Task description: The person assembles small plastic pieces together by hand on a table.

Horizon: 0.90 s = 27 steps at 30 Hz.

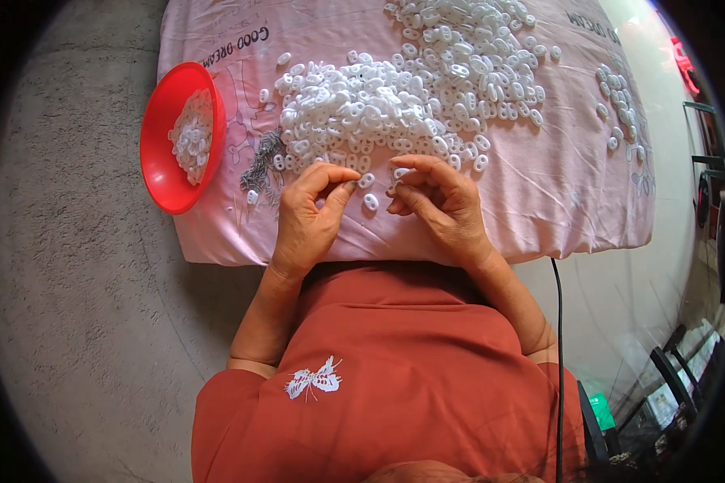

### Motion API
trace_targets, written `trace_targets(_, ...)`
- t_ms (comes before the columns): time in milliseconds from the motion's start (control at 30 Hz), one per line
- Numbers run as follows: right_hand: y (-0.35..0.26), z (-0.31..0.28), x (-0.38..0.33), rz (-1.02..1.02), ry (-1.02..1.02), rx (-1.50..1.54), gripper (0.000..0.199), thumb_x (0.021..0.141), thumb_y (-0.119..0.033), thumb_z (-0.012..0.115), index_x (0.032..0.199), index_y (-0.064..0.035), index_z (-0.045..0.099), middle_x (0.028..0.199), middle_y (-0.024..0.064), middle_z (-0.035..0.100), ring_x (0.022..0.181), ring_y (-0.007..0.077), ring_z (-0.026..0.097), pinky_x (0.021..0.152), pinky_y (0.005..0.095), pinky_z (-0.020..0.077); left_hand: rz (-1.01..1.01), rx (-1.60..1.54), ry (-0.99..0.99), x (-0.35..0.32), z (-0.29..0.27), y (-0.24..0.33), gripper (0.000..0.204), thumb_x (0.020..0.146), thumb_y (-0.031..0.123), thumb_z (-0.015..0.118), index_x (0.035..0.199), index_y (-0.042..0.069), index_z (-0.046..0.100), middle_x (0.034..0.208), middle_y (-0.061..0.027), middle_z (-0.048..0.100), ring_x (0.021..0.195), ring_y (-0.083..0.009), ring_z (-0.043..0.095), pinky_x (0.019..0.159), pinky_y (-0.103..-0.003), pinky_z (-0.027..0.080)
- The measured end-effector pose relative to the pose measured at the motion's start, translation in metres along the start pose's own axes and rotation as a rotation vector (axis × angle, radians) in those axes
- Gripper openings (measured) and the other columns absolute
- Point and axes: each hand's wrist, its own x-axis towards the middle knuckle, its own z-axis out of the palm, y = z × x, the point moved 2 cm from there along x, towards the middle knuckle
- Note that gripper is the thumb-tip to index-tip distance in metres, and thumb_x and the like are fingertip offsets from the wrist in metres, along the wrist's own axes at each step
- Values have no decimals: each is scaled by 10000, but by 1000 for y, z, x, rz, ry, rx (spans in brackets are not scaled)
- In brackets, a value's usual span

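Observation:
My left hand [308, 213] is closed in a pinch, thumb and forefinger together. What sits between its fingertips, if anything, is too small to make out. A white oval plastic piece with two holes [366, 181] lies right beside those fingertips, and another such piece [370, 202] rests a little nearer to me. My right hand [449, 211] pinches a white two-hole plastic piece [400, 173] between thumb and fingers, which partly cover it. Beyond both hands spreads a large heap of the same white pieces [354, 105]. Left of the heap is a small pile of thin grey metal pins [262, 165].
A red bowl [159, 161] holding more small white pieces stands at the table's left edge. Pink cloth [532, 193] covers the table. Several loose white pieces [620, 101] lie far right. A black cable [559, 362] hangs at my right side.

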Motion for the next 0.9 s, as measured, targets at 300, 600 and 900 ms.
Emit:
trace_targets(300, 4, -2, 0, -6, 11, 4, 259, 917, 30, 555, 1172, -4, 584, 919, 66, 654, 801, 118, 660, 702, 223, 545, 115, 254, -71, -7, 5, 4, 123, 802, -48, 624, 910, 3, 654, 824, -104, 615, 712, -225, 619, 634, -300, 481)
trace_targets(600, 4, -2, 0, -14, 21, -3, 226, 916, 30, 558, 1138, 8, 594, 917, 63, 655, 799, 123, 662, 690, 219, 543, 168, 313, -124, -11, 11, 4, 178, 757, -50, 657, 924, 9, 646, 836, -115, 581, 733, -267, 609, 641, -335, 483)
trace_targets(900, 3, -1, 0, -4, 13, 23, 222, 917, 26, 558, 1136, 10, 591, 914, 59, 653, 803, 121, 660, 696, 219, 542, 88, 326, -130, -12, 11, 5, 150, 751, -21, 679, 848, 10, 571, 810, -118, 574, 691, -264, 604, 614, -345, 481)
